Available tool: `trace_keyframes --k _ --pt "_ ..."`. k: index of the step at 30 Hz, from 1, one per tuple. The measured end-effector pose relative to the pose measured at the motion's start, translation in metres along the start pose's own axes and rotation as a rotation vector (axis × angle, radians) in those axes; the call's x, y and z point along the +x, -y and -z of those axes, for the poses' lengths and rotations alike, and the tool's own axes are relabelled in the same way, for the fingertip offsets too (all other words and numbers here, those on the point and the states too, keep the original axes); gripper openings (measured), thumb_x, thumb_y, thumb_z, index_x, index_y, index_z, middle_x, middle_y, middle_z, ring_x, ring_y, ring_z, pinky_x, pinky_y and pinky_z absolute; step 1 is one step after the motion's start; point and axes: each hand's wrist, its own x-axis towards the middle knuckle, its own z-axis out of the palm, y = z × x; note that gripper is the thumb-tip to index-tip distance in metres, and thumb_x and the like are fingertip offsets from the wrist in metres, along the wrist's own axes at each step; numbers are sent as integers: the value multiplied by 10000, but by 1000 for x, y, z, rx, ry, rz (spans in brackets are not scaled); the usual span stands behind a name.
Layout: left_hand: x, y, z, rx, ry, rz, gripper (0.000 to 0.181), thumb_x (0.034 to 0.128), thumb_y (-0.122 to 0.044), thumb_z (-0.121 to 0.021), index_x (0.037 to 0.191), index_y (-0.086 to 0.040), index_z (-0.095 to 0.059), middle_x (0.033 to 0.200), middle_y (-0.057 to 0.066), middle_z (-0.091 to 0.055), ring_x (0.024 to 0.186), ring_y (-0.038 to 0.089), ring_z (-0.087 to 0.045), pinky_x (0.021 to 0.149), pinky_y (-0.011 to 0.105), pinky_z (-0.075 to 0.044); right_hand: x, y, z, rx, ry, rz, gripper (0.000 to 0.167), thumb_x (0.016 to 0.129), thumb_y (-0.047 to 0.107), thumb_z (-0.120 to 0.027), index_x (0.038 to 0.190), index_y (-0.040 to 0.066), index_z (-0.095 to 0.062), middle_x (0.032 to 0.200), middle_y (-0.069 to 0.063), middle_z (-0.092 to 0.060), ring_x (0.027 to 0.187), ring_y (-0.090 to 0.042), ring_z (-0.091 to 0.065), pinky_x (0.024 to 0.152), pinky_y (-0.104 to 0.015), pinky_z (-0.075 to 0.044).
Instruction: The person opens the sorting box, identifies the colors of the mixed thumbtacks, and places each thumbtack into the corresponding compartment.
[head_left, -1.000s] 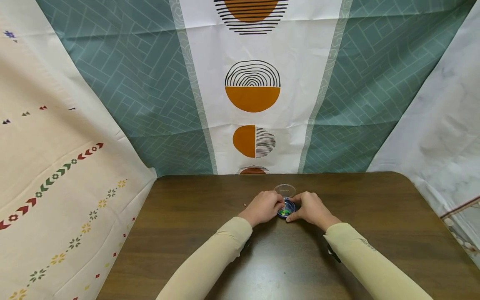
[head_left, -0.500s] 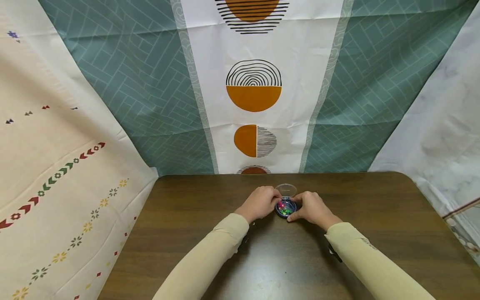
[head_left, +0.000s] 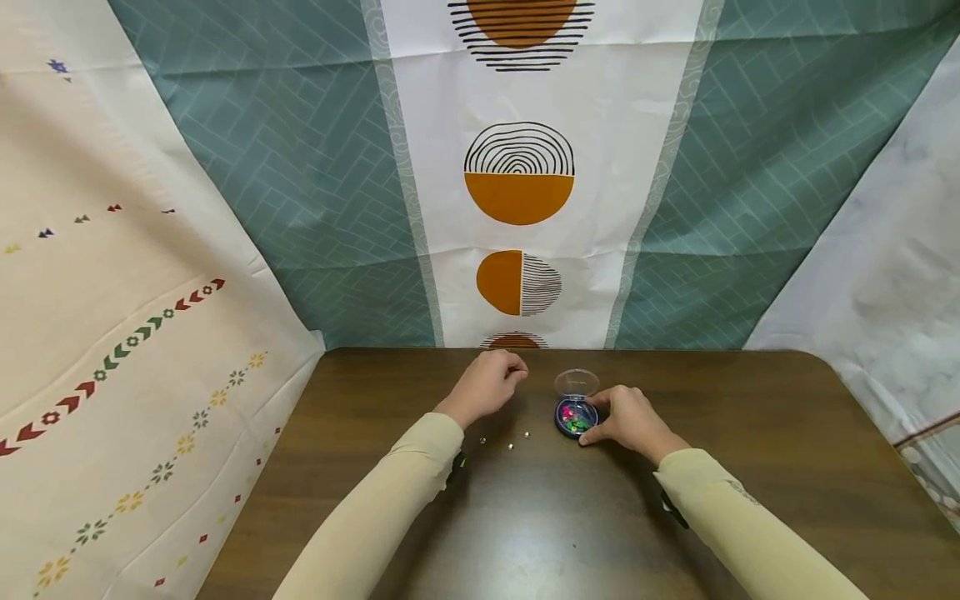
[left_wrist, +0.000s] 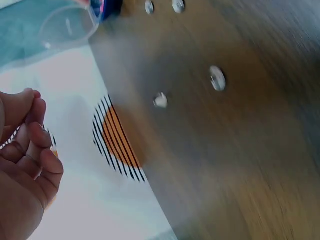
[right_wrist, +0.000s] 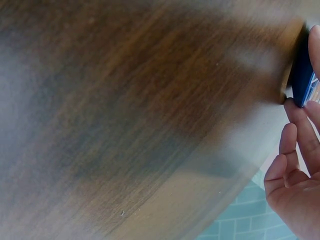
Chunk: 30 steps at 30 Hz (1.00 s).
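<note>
A small round blue case [head_left: 574, 428] stands on the table with its clear hinged lid [head_left: 577, 382] raised, pink and green gems [head_left: 574, 423] inside. My right hand [head_left: 632, 421] grips the case's right side between thumb and fingers; the right wrist view shows its blue wall [right_wrist: 301, 70]. Up and left of the case, near the table's far edge, my left hand [head_left: 486, 385] hovers with curled fingers. Its thumb and index fingertips meet in the left wrist view; whether something tiny sits between them is unclear. Silvery gems [left_wrist: 217, 78] lie scattered on the wood close to that hand.
The brown wooden table [head_left: 675, 517] ends at a patterned cloth [head_left: 517, 275] hanging behind it. Three small shiny gems [head_left: 512, 446] show left of the case in the head view. A cream cloth [head_left: 150, 400] borders the left side.
My left hand has left the case and moved left and away over the table, uncovering the gems in the case and the silvery ones on the wood. The right hand stays on the case.
</note>
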Motion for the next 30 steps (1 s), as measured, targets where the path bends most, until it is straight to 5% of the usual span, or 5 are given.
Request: trace_keyframes --k 8,16,30 --pt "-14 28 7 34 -3 81 113 891 -219 -633 919 -166 -728 879 -61 -695 726 52 -589 696 224 -501 -3 -1 0 3 10 -4 770 508 462 -873 1162 110 -668 1172 -93 -662 1110 -284 -585 952 -492 -444" --pt "-26 45 0 63 135 167 84 867 -213 -656 876 -180 -733 847 -81 -689 723 55 -594 708 262 -505 -1 0 1 -14 -14 15 755 507 470 -872 1149 122 -677 1154 -79 -672 1105 -275 -591 956 -495 -439" --pt "-26 43 -16 100 223 168 116 846 -266 -688 925 -209 -750 920 -92 -713 843 76 -644 786 296 -523 -1 -1 0 -7 -17 24 750 507 468 -874 1141 117 -682 1139 -78 -679 1089 -267 -599 950 -490 -446"
